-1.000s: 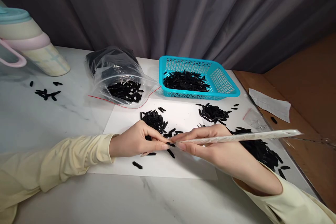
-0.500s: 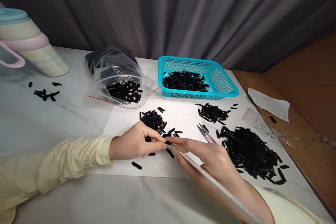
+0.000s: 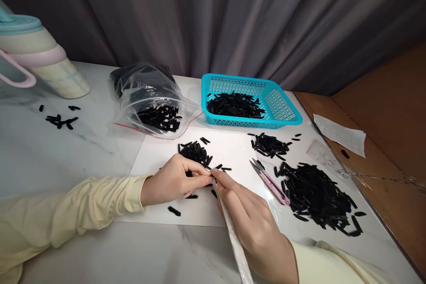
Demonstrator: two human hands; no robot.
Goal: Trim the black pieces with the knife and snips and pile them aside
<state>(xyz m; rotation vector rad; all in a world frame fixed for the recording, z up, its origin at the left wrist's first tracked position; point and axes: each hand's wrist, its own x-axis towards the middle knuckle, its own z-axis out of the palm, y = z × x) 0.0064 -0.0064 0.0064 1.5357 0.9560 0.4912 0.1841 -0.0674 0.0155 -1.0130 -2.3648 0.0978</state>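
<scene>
Pinching a small dark sliver (image 3: pixel 212 174) in the left hand's (image 3: pixel 176 179) fingertips, clamping a long white strip (image 3: pixel 235 243) in the right hand's (image 3: pixel 253 219) fingers, over white paper (image 3: pixel 206 213).

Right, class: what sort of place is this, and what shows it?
Probably a tabletop workspace for small handwork: pink-handled snips lie beside a heap of black pieces, and a blue basket holds more, all on a marbled table.
</scene>
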